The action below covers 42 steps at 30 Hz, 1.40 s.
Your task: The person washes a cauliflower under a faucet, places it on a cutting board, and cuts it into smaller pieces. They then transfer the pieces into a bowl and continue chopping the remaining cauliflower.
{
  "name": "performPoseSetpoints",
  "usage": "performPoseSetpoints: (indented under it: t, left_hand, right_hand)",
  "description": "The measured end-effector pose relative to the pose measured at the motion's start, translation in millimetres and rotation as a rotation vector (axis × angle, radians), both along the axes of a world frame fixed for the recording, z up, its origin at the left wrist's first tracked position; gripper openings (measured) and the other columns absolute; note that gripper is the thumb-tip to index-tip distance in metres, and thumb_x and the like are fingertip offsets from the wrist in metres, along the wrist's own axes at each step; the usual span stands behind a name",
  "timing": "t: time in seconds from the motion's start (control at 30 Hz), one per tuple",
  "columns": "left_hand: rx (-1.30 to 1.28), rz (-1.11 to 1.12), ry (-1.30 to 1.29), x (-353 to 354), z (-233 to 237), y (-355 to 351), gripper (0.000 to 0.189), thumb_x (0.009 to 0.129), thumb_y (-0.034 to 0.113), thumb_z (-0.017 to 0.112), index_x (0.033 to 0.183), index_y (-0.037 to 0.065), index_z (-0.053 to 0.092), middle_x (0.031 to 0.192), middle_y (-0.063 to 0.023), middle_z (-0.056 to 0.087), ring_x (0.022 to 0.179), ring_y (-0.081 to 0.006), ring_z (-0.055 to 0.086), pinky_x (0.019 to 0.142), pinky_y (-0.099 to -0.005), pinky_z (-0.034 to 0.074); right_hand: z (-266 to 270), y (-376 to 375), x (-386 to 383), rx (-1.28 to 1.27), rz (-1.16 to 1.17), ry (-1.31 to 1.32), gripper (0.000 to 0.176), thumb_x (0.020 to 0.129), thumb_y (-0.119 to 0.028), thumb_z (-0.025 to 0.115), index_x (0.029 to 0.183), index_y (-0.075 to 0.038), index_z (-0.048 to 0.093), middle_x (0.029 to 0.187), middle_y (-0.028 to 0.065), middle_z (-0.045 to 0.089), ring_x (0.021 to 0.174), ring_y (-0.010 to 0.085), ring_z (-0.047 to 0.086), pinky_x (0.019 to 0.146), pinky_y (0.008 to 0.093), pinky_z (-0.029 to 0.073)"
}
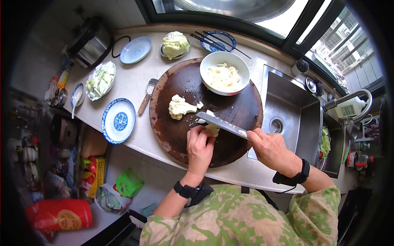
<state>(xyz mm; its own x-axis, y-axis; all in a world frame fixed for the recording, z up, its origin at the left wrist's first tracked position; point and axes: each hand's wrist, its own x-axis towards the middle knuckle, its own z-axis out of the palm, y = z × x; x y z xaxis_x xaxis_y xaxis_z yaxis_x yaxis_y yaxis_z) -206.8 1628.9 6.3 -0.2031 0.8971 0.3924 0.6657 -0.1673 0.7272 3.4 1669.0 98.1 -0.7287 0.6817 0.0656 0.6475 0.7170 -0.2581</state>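
My right hand (pixel 271 148) is closed round the handle of a kitchen knife (pixel 223 124), whose blade reaches left across the round wooden cutting board (pixel 172 78). Close under the blade, my left hand (pixel 200 148) grips a piece of cauliflower (pixel 212 130) with bent fingers, partly hiding it. A larger cauliflower chunk (pixel 179 107) lies on the board to the left, with small white bits near the knife tip. At the board's far side stands a white bowl (pixel 208 84) holding cut cauliflower pieces.
Left of the board lie a peeler (pixel 147 98), a blue-patterned plate (pixel 106 121) and a dish of cut pale vegetable (pixel 100 80). Behind are a cabbage (pixel 175 44) and chopsticks (pixel 213 42) on a plate. The sink (pixel 301 94) with its faucet (pixel 349 98) is on the right.
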Motion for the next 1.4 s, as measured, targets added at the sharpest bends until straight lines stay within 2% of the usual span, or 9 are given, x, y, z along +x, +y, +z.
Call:
performPoseSetpoints:
  t: [0.07, 0.2, 0.33, 0.5, 0.63, 0.73, 0.87, 1.07, 1.4]
  left_hand:
    - [-0.119, -0.046, -0.319, -6, 11, 6, 0.019, 0.074, -0.007, 0.061, 0.091, 0.002, 0.062, 0.099, -0.0127, 0.059, 0.088, -0.0285, 0.059, 0.076, -0.0345, 0.050]
    - [0.085, 0.111, -0.227, -25, 45, 2, 0.015, 0.080, -0.006, 0.057, 0.094, -0.002, 0.062, 0.096, -0.0141, 0.063, 0.089, -0.0262, 0.061, 0.080, -0.0348, 0.050]
    - [-0.131, -0.720, 0.097, 22, 65, -7, 0.063, 0.091, 0.045, 0.052, 0.136, 0.001, 0.043, 0.138, -0.0192, 0.045, 0.133, -0.0350, 0.036, 0.109, -0.0466, 0.028]
    - [-0.175, -0.598, 0.256, 31, 39, 6, 0.092, 0.087, 0.066, 0.038, 0.142, -0.005, 0.024, 0.144, -0.0262, 0.031, 0.137, -0.0389, 0.027, 0.111, -0.0468, 0.022]
    - [-0.355, -0.523, 0.115, 3, 29, 27, 0.091, 0.086, 0.066, 0.039, 0.141, -0.005, 0.029, 0.143, -0.0266, 0.034, 0.136, -0.0388, 0.027, 0.111, -0.0411, 0.025]
    - [-0.226, -0.385, -0.214, -10, 40, 36, 0.042, 0.091, 0.028, 0.058, 0.124, 0.001, 0.055, 0.132, -0.0199, 0.051, 0.131, -0.0337, 0.040, 0.108, -0.0404, 0.031]
    - [0.027, 0.056, 0.629, -54, 34, 59, 0.034, 0.070, -0.005, 0.058, 0.102, 0.003, 0.064, 0.122, -0.0135, 0.057, 0.116, -0.0339, 0.051, 0.097, -0.0382, 0.041]
    - [-0.052, -0.100, 0.410, -94, 29, 56, 0.032, 0.068, -0.004, 0.059, 0.099, 0.004, 0.063, 0.112, -0.0131, 0.058, 0.103, -0.0324, 0.053, 0.089, -0.0386, 0.045]
    - [0.017, -0.159, 0.362, -76, 15, -12, 0.020, 0.065, 0.005, 0.070, 0.084, 0.005, 0.066, 0.104, -0.0105, 0.057, 0.096, -0.0312, 0.052, 0.080, -0.0401, 0.047]
  right_hand:
    - [-3, 2, 5, 0.066, -0.017, -0.014, 0.021, 0.075, -0.002, 0.057, 0.095, -0.004, 0.050, 0.078, 0.0086, 0.051, 0.058, 0.0242, 0.059, 0.048, 0.0352, 0.046]
    - [-7, 6, 20, 0.393, 0.059, -0.025, 0.015, 0.073, -0.011, 0.060, 0.085, -0.006, 0.052, 0.075, 0.0039, 0.049, 0.058, 0.0155, 0.056, 0.050, 0.0284, 0.042]
    - [-12, 11, 19, 0.540, 0.146, -0.069, 0.012, 0.072, -0.017, 0.059, 0.071, -0.010, 0.049, 0.072, 0.0012, 0.044, 0.056, 0.0112, 0.049, 0.049, 0.0257, 0.035]
    - [-10, 12, 31, 0.577, 0.182, -0.106, 0.013, 0.068, -0.018, 0.059, 0.067, -0.013, 0.047, 0.066, 0.0001, 0.040, 0.055, 0.0104, 0.046, 0.048, 0.0262, 0.032]
    - [-6, 5, 47, 0.560, 0.184, -0.098, 0.012, 0.067, -0.016, 0.058, 0.067, -0.013, 0.046, 0.066, 0.0003, 0.040, 0.054, 0.0104, 0.045, 0.048, 0.0257, 0.032]
    - [-13, -3, 54, 0.462, 0.115, 0.007, 0.013, 0.069, -0.013, 0.061, 0.071, -0.011, 0.049, 0.067, 0.0020, 0.043, 0.053, 0.0140, 0.048, 0.048, 0.0288, 0.037]
    - [-15, -22, 45, 0.105, -0.052, 0.263, 0.016, 0.072, -0.006, 0.067, 0.083, -0.008, 0.057, 0.076, 0.0075, 0.050, 0.057, 0.0240, 0.057, 0.049, 0.0357, 0.046]
    - [-14, -34, 5, -0.356, -0.132, 0.282, 0.011, 0.082, -0.013, 0.061, 0.089, -0.006, 0.058, 0.083, 0.0114, 0.057, 0.070, 0.0339, 0.060, 0.059, 0.0439, 0.048]
    - [-8, -45, -40, -0.137, -0.214, 0.244, 0.010, 0.082, -0.007, 0.056, 0.088, -0.004, 0.049, 0.074, 0.0119, 0.054, 0.064, 0.0307, 0.059, 0.051, 0.0393, 0.046]
